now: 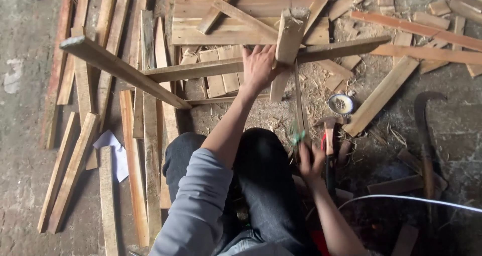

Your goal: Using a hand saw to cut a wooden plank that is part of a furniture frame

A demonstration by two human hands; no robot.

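Wooden offcuts cover the concrete floor in my head view, and I sit low among them with my knees in dark jeans. My left hand is stretched forward, fingers spread and wrapped against a slatted wooden frame, right where an upright post crosses the long horizontal slat. My right hand hangs back near my knee, blurred, curled around something thin with a green tip; I cannot tell what it is or how firmly I hold it. The frame stands ahead of me, touching the left hand and well apart from the right. To do this well, I judge I should keep the left palm pressing the joint steady so the slats do not shift, and bring the right hand up squarely. Just beside the right hand lies a red-handled tool, beyond it a small round tin, and a curved sickle-like blade lies farther right. A white scrap of paper lies among the planks on the left.
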